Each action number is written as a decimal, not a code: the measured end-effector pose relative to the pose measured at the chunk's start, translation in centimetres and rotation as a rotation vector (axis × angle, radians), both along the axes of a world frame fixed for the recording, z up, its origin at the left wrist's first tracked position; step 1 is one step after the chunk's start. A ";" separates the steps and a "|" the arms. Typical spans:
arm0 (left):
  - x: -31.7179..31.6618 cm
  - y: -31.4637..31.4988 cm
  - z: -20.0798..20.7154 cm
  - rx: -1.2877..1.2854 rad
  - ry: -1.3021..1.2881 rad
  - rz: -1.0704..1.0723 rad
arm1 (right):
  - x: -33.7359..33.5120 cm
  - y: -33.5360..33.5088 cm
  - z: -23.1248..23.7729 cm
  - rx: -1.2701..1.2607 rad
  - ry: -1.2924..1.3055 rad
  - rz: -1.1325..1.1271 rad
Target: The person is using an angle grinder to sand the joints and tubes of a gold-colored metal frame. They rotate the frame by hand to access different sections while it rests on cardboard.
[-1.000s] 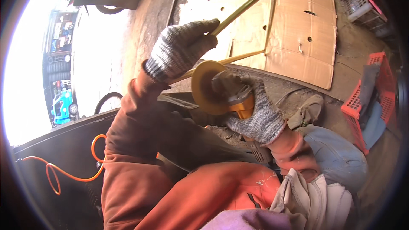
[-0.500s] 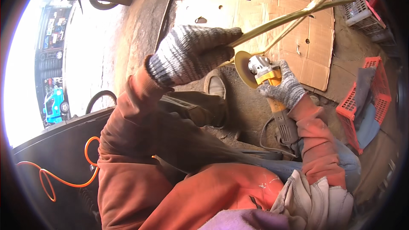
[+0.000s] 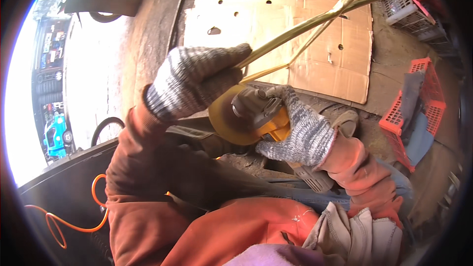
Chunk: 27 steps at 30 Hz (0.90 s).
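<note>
My left hand [image 3: 199,79], in a grey-and-white striped knit glove, is closed round the near end of a long brass-coloured metal bar [image 3: 300,28]. The bar slants up to the right and crosses a thinner bent rod of the same colour [image 3: 309,49]. My right hand [image 3: 308,128], gloved alike, grips a yellow-and-grey angle grinder [image 3: 276,127] by its front body. The grinder's round yellowish disc [image 3: 227,118] faces left, just below my left hand. Whether the disc touches metal I cannot tell. The grinder's grey rear end [image 3: 315,180] shows under my right wrist.
A flattened cardboard sheet [image 3: 276,15] with punched holes lies on the floor ahead. On the right stand a red plastic crate [image 3: 434,99] with dark cloth over it and a grey crate [image 3: 406,12]. An orange hose [image 3: 81,227] curls at the lower left. A blue vehicle [image 3: 56,135] is outside.
My right hand has brought the grinder left and nearer to me, turning the disc beneath my left hand. My left hand, still on the bar, has shifted left and slightly down.
</note>
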State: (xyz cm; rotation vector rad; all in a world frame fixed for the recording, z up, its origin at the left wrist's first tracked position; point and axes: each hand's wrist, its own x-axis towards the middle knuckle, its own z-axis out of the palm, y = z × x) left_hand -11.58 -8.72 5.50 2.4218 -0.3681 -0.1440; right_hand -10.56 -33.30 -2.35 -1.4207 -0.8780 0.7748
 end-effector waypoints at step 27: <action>1.8 -1.2 -1.2 -0.050 -0.134 -0.169 | 7.3 -4.6 -10.6 -0.456 0.485 -0.130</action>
